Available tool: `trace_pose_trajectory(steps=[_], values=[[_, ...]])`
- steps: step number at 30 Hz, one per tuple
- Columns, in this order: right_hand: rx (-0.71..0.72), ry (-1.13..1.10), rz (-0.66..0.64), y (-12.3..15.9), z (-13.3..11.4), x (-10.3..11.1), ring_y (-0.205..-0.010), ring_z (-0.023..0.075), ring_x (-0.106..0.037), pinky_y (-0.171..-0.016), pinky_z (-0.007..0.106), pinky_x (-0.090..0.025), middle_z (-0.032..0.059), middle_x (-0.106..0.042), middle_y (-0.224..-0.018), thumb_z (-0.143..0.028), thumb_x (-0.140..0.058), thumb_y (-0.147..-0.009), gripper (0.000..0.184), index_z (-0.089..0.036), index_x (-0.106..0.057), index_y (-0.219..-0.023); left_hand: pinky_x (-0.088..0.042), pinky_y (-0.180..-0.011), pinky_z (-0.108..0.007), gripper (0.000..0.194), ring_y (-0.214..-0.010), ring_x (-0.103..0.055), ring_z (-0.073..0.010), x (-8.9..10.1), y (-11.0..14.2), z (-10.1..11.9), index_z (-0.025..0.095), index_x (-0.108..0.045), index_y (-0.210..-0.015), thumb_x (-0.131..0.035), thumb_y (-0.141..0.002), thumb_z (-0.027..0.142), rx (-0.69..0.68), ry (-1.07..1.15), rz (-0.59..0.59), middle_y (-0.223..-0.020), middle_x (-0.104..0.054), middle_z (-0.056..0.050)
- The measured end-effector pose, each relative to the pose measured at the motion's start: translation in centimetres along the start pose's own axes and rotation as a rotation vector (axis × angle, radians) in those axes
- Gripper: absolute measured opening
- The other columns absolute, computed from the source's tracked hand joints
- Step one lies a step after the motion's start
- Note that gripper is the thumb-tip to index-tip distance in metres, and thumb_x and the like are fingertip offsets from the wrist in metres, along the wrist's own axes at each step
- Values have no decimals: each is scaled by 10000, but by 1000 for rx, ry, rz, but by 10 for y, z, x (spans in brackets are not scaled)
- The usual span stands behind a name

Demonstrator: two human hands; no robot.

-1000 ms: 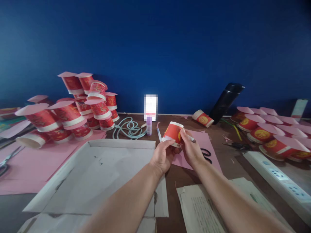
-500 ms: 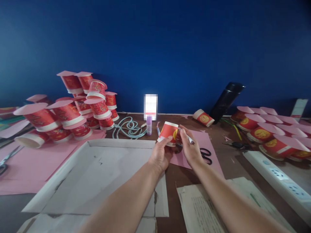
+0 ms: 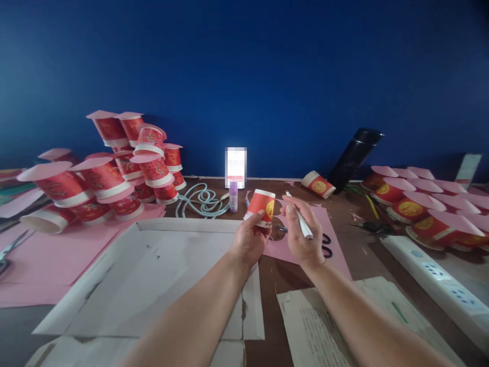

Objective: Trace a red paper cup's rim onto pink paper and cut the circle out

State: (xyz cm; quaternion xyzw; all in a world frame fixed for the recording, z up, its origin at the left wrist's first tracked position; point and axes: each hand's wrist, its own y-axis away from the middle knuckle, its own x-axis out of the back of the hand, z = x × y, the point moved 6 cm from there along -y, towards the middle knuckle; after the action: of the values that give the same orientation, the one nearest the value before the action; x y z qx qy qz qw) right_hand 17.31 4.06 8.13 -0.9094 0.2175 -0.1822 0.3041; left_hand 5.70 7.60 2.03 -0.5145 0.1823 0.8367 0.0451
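Observation:
My left hand (image 3: 250, 239) is closed around a red paper cup (image 3: 260, 205) with a gold emblem and white bands. The cup is tilted a little, and small dark marks show low on it. Just to its right, my right hand (image 3: 304, 232) grips a white pen (image 3: 304, 224), apart from the cup. Beneath the hands lies a pink sheet (image 3: 282, 251) with a round hole. Black-handled scissors (image 3: 326, 244) rest on that sheet, partly hidden by my right hand.
Red cups topped with pink paper (image 3: 110, 176) are piled at left; more such cups (image 3: 410, 208) stand at right. A white cardboard tray (image 3: 183, 280), purple glue stick (image 3: 233, 198), pale cable (image 3: 202, 200), black flask (image 3: 355, 160) and power strip (image 3: 435, 285) surround the hands.
My right hand with the pen has moved right and slightly down, away from the cup. In my left hand the cup has turned more upright, showing its gold emblem more fully.

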Motion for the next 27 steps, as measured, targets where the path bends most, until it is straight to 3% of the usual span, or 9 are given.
trace_pose_trajectory(steps=[5, 10, 14, 19, 21, 27], values=[[-20, -1, -22, 1, 3, -3, -786, 165, -665, -737, 351, -548, 36, -702, -925, -389, -494, -957, 292, -273, -632, -1188, -428, -722, -197, 248, -741, -583, -68, -2, 1, 3, 156, -683, -891, -780, -662, 154, -63, -99, 2, -862, -680, 1], [99, 98, 1, -2, -6, 0, -1001, 198, -631, -875, 399, -524, 49, -690, -1108, -355, -497, -957, 294, -286, -636, -1207, -393, -787, -238, 334, -777, -570, -80, -2, 0, 5, 190, -678, -895, -838, -604, 220, -164, -195, -40, -899, -675, 17], [121, 101, 13, -2, -8, 0, -1028, 196, -618, -913, 405, -510, 42, -685, -1137, -344, -502, -956, 281, -293, -647, -1192, -386, -798, -269, 353, -736, -564, -91, -1, -1, 4, 190, -675, -894, -850, -597, 262, -189, -247, -60, -827, -662, 16], [-43, -7, -33, 0, 6, -4, -861, 188, -677, -791, 390, -561, 37, -709, -1071, -409, -496, -951, 307, -306, -638, -1204, -408, -769, -245, 312, -745, -581, -90, -3, 1, 3, 187, -683, -937, -810, -668, 281, -115, -190, -63, -876, -680, 1], [-81, -32, -44, 1, 10, -6, -882, 198, -681, -801, 401, -563, 39, -710, -1085, -427, -496, -948, 314, -308, -638, -1201, -421, -750, -248, 298, -754, -595, -106, -4, 3, 1, 185, -689, -960, -773, -716, 333, -55, -168, -61, -892, -689, -16], [49, 73, -9, -2, -3, -2, -1020, 217, -616, -913, 426, -507, 39, -696, -1103, -376, -488, -958, 290, -307, -658, -1182, -441, -728, -285, 236, -727, -594, -142, -14, 9, -2, 153, -697, -908, -684, -773, 346, 23, -85, -198, -835, -687, -52]])
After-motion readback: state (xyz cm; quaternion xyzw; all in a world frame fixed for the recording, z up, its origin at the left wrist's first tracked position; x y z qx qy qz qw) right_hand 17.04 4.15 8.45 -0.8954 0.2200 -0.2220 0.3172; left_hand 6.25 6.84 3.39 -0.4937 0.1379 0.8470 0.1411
